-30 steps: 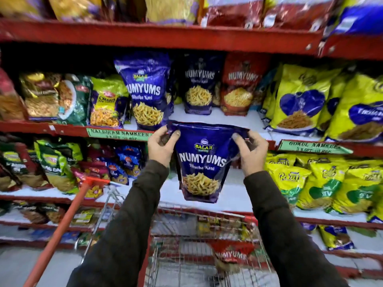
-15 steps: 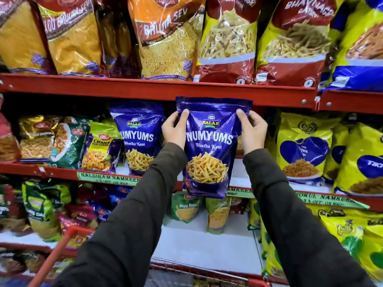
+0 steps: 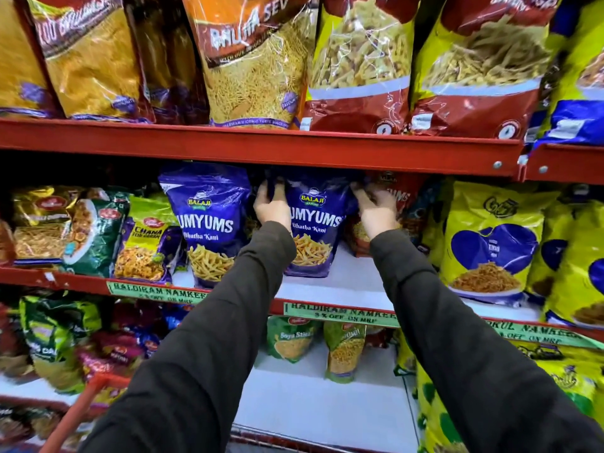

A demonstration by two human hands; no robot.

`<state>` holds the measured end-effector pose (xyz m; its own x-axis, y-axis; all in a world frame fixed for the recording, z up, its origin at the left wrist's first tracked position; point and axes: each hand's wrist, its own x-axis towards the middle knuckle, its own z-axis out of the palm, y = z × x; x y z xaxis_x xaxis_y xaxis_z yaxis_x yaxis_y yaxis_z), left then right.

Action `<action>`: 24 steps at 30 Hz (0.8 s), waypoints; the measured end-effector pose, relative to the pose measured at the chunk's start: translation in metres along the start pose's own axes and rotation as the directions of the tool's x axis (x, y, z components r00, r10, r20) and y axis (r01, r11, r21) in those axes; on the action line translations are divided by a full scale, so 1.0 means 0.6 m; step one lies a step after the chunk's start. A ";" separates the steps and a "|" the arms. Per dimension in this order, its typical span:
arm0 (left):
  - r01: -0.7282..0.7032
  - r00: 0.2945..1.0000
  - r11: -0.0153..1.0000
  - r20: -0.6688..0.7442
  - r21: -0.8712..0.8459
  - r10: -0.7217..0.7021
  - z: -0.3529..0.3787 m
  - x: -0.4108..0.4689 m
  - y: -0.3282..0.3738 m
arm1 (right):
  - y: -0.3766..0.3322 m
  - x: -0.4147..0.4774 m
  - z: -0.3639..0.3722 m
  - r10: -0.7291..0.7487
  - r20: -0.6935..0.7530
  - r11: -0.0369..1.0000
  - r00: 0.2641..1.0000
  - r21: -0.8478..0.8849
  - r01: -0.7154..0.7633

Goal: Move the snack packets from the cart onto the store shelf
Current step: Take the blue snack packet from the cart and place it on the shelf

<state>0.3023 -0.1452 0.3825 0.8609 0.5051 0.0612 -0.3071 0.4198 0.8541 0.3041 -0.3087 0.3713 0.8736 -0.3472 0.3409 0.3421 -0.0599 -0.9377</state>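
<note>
On shelf (image 3: 343, 289), "BALAJI" packet (image 3: 313, 243) between both hands (image 3: 273, 206).

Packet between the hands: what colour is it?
Deep blue-purple packet, with yellow sticks pictured low on the front; the head view shows it.

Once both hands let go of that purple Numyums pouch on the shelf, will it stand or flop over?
Probably stands: the Numyums pouch sits upright on its flat base, like its twin alongside. Its glossy, crinkled film looks floppy and may be slippery near the top, where the left hand and right hand grip. Likely light, so a nudge could tip it.
</note>
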 end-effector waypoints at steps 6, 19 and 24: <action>0.022 0.992 0.978 0.115 0.209 -0.047 -0.039 0.001 -0.039 | 0.049 -0.020 0.003 0.183 0.186 0.976 0.965 -0.154 -0.155; 0.008 0.964 0.857 0.224 0.515 -0.143 -0.158 -0.050 -0.117 | 0.143 -0.138 -0.009 0.305 0.356 0.952 0.883 -0.092 -0.292; -0.035 0.973 0.869 0.214 0.493 -0.082 -0.189 -0.082 -0.112 | 0.153 -0.169 -0.015 0.251 0.340 0.966 0.906 -0.034 -0.255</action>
<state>0.2349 -0.1129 0.2634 0.9500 0.2959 0.0995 -0.0965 -0.0247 0.9950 0.2436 -0.2876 0.2497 0.9953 -0.0114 0.0959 0.0959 -0.0013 -0.9954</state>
